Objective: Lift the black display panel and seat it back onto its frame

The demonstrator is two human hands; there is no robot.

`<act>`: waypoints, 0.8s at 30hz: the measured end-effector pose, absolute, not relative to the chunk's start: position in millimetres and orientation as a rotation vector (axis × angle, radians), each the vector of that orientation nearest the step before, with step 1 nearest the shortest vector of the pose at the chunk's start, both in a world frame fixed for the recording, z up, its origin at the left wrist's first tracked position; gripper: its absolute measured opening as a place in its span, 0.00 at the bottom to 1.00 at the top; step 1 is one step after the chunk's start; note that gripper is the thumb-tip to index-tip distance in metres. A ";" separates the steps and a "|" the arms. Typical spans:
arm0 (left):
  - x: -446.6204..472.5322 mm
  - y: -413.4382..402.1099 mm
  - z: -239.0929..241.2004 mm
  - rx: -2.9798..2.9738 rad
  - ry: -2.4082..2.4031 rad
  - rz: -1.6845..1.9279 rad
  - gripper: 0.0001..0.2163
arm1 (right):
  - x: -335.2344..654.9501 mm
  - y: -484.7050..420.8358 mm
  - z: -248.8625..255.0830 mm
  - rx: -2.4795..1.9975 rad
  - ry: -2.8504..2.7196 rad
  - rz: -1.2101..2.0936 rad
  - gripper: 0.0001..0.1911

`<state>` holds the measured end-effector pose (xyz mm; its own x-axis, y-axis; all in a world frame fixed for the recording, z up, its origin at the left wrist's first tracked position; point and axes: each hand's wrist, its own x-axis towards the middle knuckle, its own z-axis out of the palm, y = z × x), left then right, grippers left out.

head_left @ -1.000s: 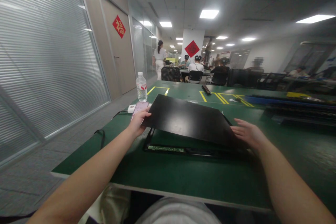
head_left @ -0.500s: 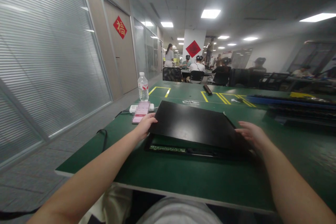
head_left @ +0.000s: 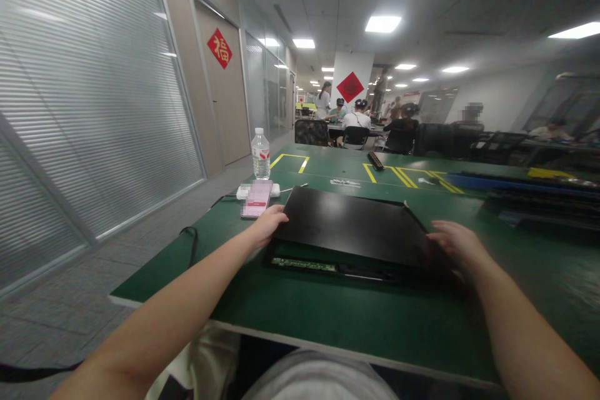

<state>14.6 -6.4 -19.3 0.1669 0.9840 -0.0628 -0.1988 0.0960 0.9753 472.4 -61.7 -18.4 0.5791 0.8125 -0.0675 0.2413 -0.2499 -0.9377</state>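
Observation:
A flat, dark, glossy screen panel (head_left: 351, 225) is held by its two side edges, tilted, with its far edge raised over the green table. My left hand (head_left: 269, 225) pinches the left edge, thumb on top. At the right edge my right hand (head_left: 457, 242) grips the panel, its fingertips partly hidden by the edge. Under the near side of the panel shows a black frame (head_left: 398, 276). A strip of green circuit board (head_left: 304, 264) lies along the frame's near left part. Most of the frame is covered by the panel.
Left of the panel are a phone (head_left: 256, 200), a white power strip (head_left: 276, 190) and a water bottle (head_left: 260, 155). Yellow tape (head_left: 403, 176) marks the table's far side, near a dark ridged strip (head_left: 375, 161). Dark stacked parts (head_left: 539, 203) lie right. Several people sit behind.
The panel's far edge has come down slightly toward the table, both hands still at its sides. My view has shifted a little to the left.

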 end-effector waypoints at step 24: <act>11.8 -3.1 -21.9 1.065 0.944 1.046 0.16 | 478.6 -57.2 -23.5 -2.035 -1.182 0.401 0.13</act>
